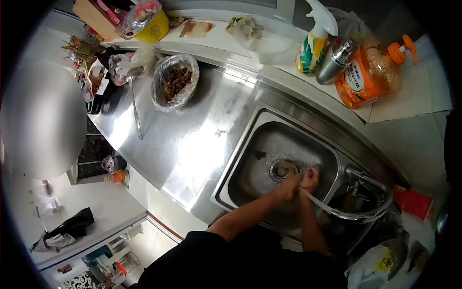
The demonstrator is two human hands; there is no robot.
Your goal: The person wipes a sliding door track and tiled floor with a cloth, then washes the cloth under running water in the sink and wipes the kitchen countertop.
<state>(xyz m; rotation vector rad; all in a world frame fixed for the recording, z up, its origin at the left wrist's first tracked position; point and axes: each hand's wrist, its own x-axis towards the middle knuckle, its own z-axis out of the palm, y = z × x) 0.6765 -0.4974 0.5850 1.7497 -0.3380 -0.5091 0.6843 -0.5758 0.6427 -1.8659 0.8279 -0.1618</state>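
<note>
Both hands are low over the right part of the steel sink [246,144], close together under running water. My left hand [289,187] touches or nearly touches my right wrist; its fingers are blurred and partly hidden. Beside it my right hand [310,179] has its fingers curled in, with nothing visible in them. From the curved chrome faucet [361,216] a stream of water [317,201] reaches the hands and wrists. The round drain [277,169] lies just beyond my left hand, and a small dark scrap [260,155] sits on the sink floor.
On the steel counter [211,111] are a plastic-lined bowl of dark food [178,84] and a spoon [134,103]. The ledge holds a spray bottle [313,45], a metal shaker [334,62] and an orange pump bottle [368,77]. A red packet [412,203] lies right of the faucet.
</note>
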